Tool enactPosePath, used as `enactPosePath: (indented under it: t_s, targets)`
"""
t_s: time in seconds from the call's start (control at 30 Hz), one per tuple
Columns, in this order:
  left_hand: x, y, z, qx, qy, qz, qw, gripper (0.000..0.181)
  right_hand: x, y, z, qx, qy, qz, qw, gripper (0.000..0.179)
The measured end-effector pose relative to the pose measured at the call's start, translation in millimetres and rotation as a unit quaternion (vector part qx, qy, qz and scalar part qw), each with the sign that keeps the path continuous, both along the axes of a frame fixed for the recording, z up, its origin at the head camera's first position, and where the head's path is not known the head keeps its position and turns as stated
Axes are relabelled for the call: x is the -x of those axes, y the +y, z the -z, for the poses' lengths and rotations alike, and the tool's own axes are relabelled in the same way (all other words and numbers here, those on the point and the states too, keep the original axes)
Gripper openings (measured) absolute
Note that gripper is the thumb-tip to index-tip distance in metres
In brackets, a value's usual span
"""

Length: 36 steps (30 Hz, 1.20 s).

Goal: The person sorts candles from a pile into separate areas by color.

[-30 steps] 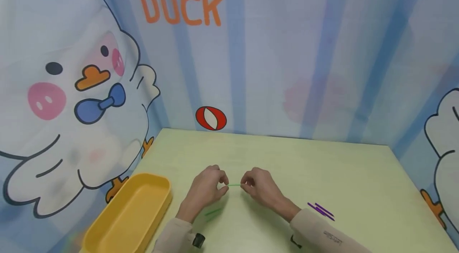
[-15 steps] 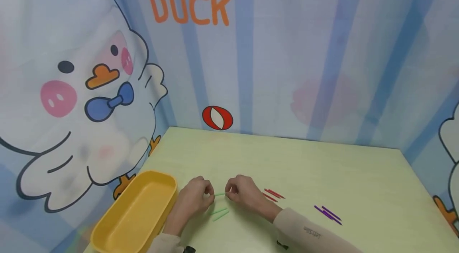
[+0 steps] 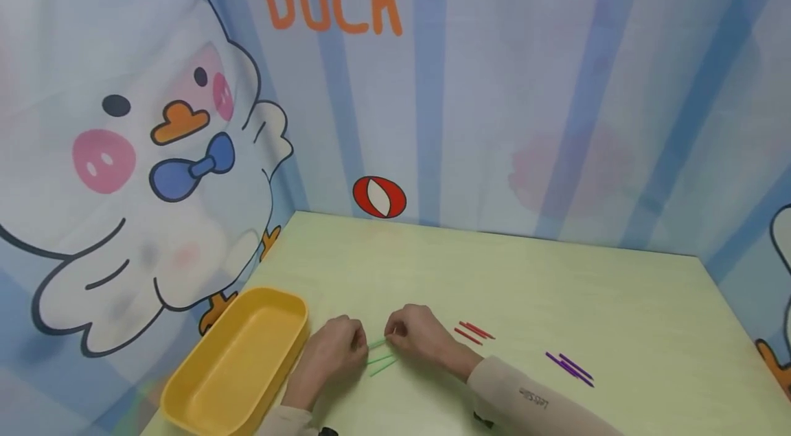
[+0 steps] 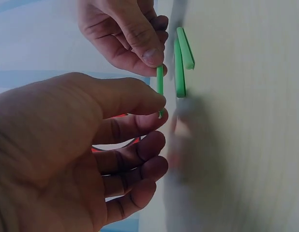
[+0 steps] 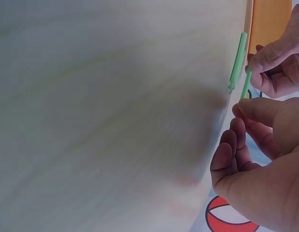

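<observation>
The left hand and right hand share one green stick, each pinching an end between thumb and index finger; the left hand's remaining fingers are bent and a little apart, the right's curl inward. The stick's long axis runs side to side from hand to hand, its right end slightly farther from the person in the head view. It appears raised over the table, and a short tip pokes past the left hand's pinch.

Just nearer the person lie two loose green sticks, both slanting with their right ends farther away. They draw closer together toward the right; whether they touch is hard to tell.

Beyond the right hand, three red sticks lie slanted the opposite way, right ends nearer the person. Farther right, the purple sticks slant likewise in a tight bunch. A yellow tray stands left of the left hand, its length running from near left to far right.
</observation>
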State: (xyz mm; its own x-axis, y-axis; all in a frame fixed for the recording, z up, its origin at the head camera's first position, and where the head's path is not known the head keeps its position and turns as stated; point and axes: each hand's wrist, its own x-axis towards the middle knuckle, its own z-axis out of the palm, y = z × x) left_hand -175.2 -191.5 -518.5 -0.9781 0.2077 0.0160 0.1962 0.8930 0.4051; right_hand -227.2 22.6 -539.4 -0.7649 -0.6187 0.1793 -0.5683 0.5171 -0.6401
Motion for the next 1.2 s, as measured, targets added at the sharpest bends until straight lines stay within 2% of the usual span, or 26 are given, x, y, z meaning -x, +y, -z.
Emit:
enactPosePath:
  t_s: [0.1,0.3,0.47,0.6,0.7,0.73,0.83,0.87,1.0,1.2]
  targets:
    - [-1.5,0.7,1.4,-0.005,-0.016,0.006,0.9998,0.018,5.1,1.5,11.2,0.007,-0.007,-0.008,0.9999,0.008]
    - [-3.5,3.1,2.4,-0.01,-0.016,0.011,0.9998,0.018,27.7,1.8,59.5,0.003,-0.003,-0.009,1.0,0.012]
    - [-3.5,6.3,2.7,-0.014,-0.019,0.017,0.9996,0.017,34.0,2.2,71.4,-0.001,-0.004,-0.015,0.9999,0.014]
    - [-3.2,8.1,3.9,-0.012,-0.02,0.015,0.9996,0.018,31.1,2.9,68.5,0.004,-0.013,-0.015,0.9998,0.015]
    - [-2.2,8.8,4.7,-0.009,-0.023,0.012,0.9996,0.018,26.7,3.6,60.6,0.003,-0.021,-0.012,0.9997,0.016]
    - [-1.7,9.2,4.9,-0.007,-0.025,0.01,0.9996,0.018,22.4,4.3,52.3,0.003,-0.023,-0.012,0.9996,0.015]
    - [-0.2,10.6,4.0,-0.006,-0.031,0.004,0.9995,0.018,19.5,6.0,45.9,0.011,-0.019,-0.016,0.9996,0.013]
    - [0.5,11.0,3.7,-0.006,-0.034,0.001,0.9994,0.018,21.1,6.5,49.5,0.013,-0.008,-0.019,0.9997,0.014]
    - [3.1,11.7,2.7,-0.006,-0.038,-0.002,0.9993,0.018,21.0,8.2,45.1,0.013,0.005,-0.028,0.9995,0.012]
    - [8.3,12.3,-0.5,0.002,-0.018,0.003,0.9998,0.018,11.3,11.2,22.9,0.015,0.003,-0.022,0.9997,0.009]
